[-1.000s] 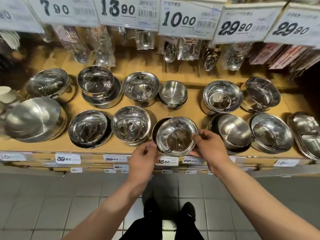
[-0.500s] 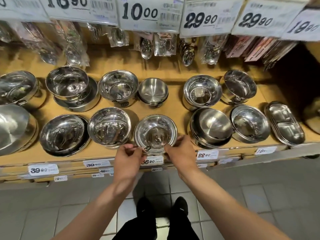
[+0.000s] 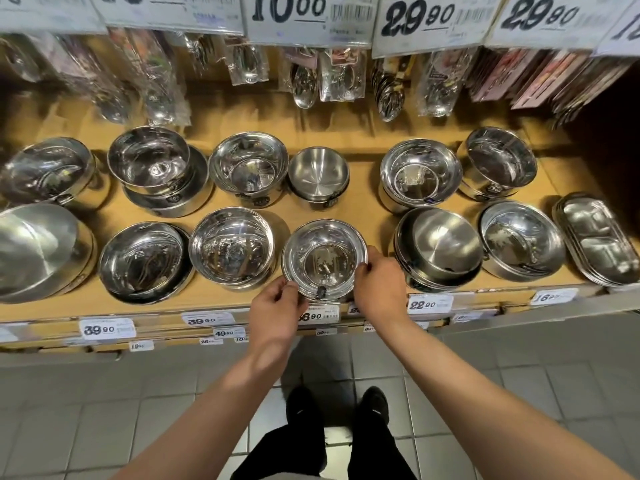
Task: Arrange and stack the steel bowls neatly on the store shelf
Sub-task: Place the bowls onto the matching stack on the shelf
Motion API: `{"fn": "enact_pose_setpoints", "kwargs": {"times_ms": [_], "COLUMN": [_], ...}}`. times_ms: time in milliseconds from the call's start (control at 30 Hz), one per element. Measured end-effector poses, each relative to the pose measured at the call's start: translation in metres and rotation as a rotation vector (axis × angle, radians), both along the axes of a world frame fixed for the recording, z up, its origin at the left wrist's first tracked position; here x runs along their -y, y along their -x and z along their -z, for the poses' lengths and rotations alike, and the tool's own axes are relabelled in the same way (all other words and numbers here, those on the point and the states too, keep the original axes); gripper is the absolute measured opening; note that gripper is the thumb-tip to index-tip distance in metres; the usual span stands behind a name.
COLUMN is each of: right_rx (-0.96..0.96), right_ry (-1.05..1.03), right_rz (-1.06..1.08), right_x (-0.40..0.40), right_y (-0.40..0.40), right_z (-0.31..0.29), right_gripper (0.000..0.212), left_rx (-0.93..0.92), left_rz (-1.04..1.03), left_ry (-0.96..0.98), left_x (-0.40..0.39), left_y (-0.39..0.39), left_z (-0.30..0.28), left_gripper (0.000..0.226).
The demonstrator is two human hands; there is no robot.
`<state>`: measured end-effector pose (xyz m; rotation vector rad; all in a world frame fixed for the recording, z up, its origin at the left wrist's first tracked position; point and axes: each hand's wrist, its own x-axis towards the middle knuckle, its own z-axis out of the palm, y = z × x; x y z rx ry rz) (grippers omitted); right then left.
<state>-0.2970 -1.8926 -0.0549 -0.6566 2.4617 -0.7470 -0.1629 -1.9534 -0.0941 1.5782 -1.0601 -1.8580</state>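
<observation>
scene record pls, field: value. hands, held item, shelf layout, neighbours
left hand: grips near-left rim of the held bowl
right hand: grips its right rim
held bowl: shiny steel, open side up, front row, near the shelf edge
left neighbour: shiny bowl stack, front row
right neighbour: brushed bowl stack, front row
behind: small brushed bowl, back row
far right: compartment trays
above: packaged spoons hanging under price cards
</observation>
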Motion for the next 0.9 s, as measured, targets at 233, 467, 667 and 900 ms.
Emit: {"fn": "enact_pose_setpoints", "kwargs": {"times_ms": [233, 467, 667, 900], "right_rx": [-0.026, 0.167, 0.145, 0.118], "right_ry": [0.015, 0.245, 0.252, 0.242], "right_rz": [-0.049, 0.079, -0.009, -0.07], "right_x": [0.002, -0.008, -0.007, -0.008], "right_y": [0.008, -0.006, 0.001, 0.009], "right_z": [-0.001, -0.003, 0.005, 0.019], "right_gripper": [0.03, 0.044, 0.043, 0.048], "left_rx": [0.017, -0.037, -0.078, -0.135], "left_rz": [0.032, -0.12, -0.077, 0.016], "left_ry": [0.011, -0.024, 0.023, 0.077], "left_x": [0.001, 0.001, -0.002, 0.001], "left_y": [0.005, 0.012, 0.013, 0.014], "left_z": [-0.001, -0.009, -0.007, -0.009], "left_gripper": [0.035, 0.024, 0.039, 0.039]}}
